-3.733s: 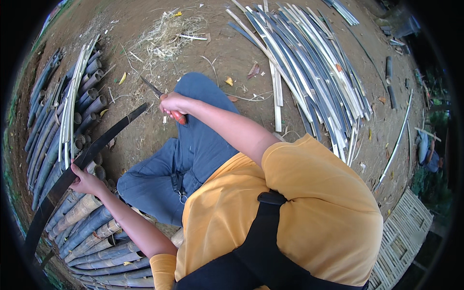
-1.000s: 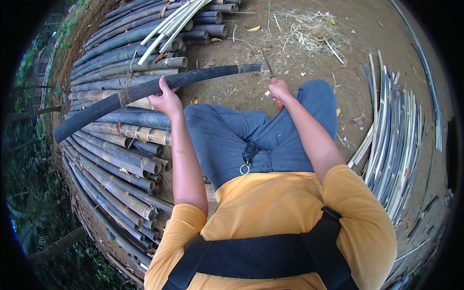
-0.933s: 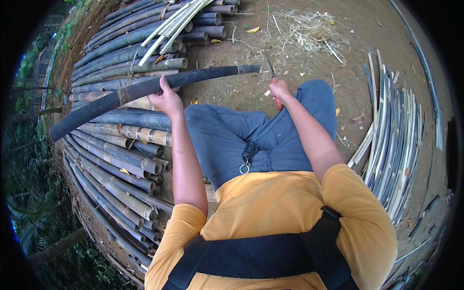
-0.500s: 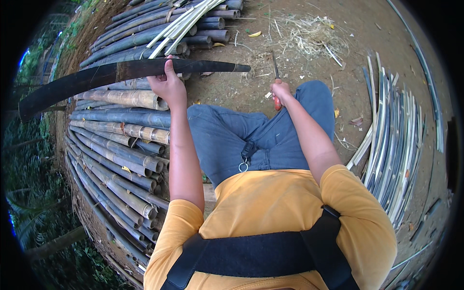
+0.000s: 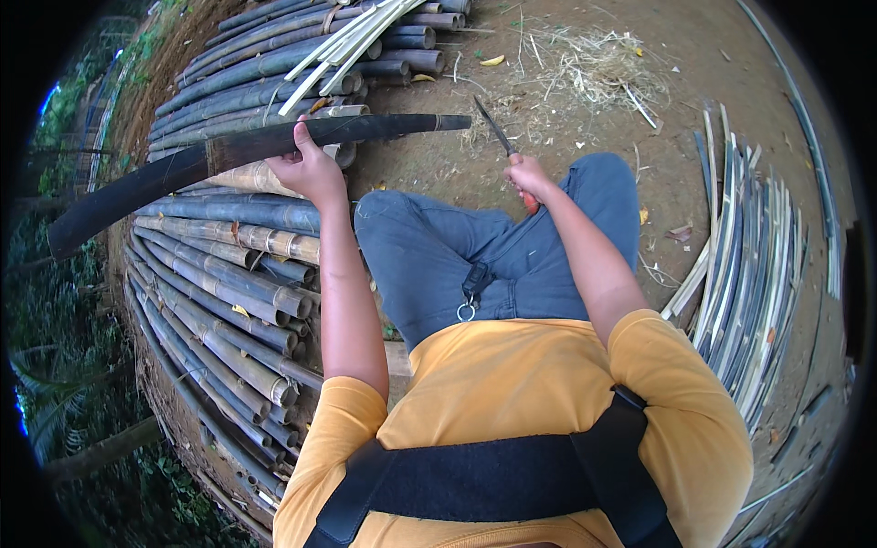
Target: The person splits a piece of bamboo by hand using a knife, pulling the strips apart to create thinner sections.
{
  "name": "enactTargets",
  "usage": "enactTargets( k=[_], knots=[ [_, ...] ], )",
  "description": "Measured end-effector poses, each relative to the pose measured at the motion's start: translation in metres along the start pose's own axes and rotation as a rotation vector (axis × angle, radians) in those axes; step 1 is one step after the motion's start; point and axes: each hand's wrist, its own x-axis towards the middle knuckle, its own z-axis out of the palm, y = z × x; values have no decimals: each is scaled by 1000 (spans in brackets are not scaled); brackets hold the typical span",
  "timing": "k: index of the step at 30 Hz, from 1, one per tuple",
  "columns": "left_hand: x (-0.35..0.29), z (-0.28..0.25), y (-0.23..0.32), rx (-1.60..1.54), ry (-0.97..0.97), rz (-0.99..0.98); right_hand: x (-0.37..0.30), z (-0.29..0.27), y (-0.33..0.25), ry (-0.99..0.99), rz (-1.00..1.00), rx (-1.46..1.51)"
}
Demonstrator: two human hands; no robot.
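Observation:
My left hand (image 5: 311, 170) is closed round a long, dark split bamboo piece (image 5: 260, 151), thumb on its upper face. The bamboo runs sideways in front of me, its wide end out to the left and its narrow end near the middle. In my right hand (image 5: 528, 176) is a knife (image 5: 494, 125) with a red handle, held above my right thigh. Its blade points forward and left, and the tip lies close to the bamboo's narrow end; whether they touch I cannot tell.
Stacked bamboo poles (image 5: 228, 224) fill the left side, with pale split strips (image 5: 352, 50) lying across the far ones. A bundle of thin bamboo slats (image 5: 744, 274) lies to the right. Fibrous shavings (image 5: 607, 68) are heaped on the dirt ground ahead.
The knife's blade has swung left, its tip now nearer the bamboo's narrow end. The bamboo's wide left end has dipped slightly, and my left hand has shifted a little with it.

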Motion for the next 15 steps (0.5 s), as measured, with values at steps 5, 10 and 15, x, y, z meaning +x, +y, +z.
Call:
enactTargets(
  k=[5,10,15],
  knots=[
    [13,-7,-4,-49,131,5,-4,1,-4,14,12,4],
    [14,-19,-3,28,217,-119,3,2,2,-94,50,-82],
    [13,-23,-5,11,220,-133,17,4,13,-238,133,-136]
  ],
)
